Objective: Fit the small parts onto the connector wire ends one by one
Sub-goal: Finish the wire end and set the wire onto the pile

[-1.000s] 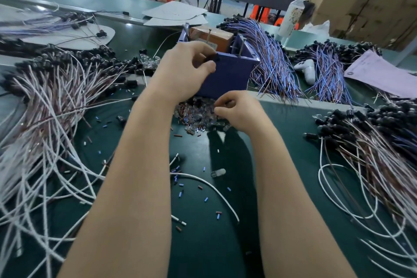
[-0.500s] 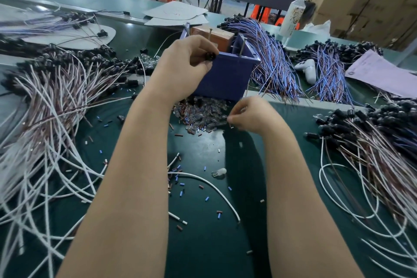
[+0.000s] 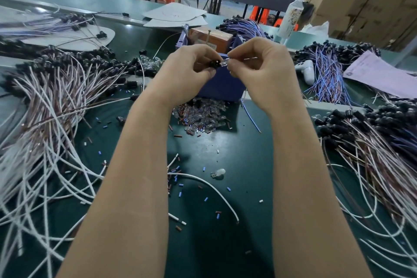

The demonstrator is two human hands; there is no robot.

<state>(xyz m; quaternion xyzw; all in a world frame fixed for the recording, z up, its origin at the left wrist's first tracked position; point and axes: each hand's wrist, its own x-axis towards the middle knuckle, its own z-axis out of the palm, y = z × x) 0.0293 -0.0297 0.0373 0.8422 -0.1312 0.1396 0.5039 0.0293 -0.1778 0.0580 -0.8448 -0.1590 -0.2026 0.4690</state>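
- My left hand [image 3: 187, 72] curls its fingers round a black connector [image 3: 213, 63], held up above the table [image 3: 243, 165].
- My right hand [image 3: 259, 70] pinches a small clear part [image 3: 224, 62], which touches the connector's face from 3 o'clock.
- Just behind both hands stands a blue bin [image 3: 222, 89].
- At 6 o'clock of the bin lies a pile of clear parts [image 3: 200, 117].
- A left wire bundle [image 3: 52, 101] sprawls at 9 o'clock, a right wire bundle [image 3: 372, 142] at 3 o'clock.
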